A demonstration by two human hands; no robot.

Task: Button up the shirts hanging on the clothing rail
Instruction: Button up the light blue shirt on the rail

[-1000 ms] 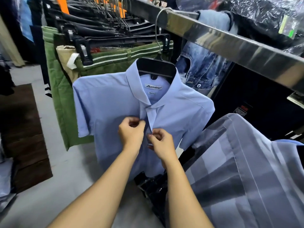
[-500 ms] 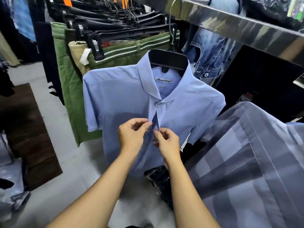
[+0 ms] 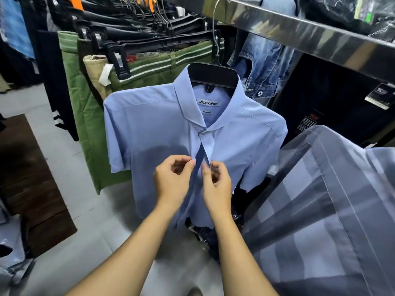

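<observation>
A light blue short-sleeved shirt (image 3: 154,124) hangs on a black hanger (image 3: 212,76) from the steel clothing rail (image 3: 299,28). Its collar button is closed; below it the two front edges part in a narrow gap. My left hand (image 3: 171,180) pinches the left front edge at mid-chest. My right hand (image 3: 215,182) pinches the right front edge beside it, fingertips almost touching. The button itself is hidden by my fingers.
A grey checked shirt (image 3: 320,210) hangs close at the right. Green trousers (image 3: 85,116) and dark garments on clip hangers (image 3: 115,58) fill the rail behind. A denim jacket (image 3: 263,67) hangs behind the blue shirt. Plastic-wrapped dark items (image 3: 205,233) lie on the floor below.
Both hands have moved down the shirt front from just under the collar to mid-chest, and the front edges between collar and hands have spread apart.
</observation>
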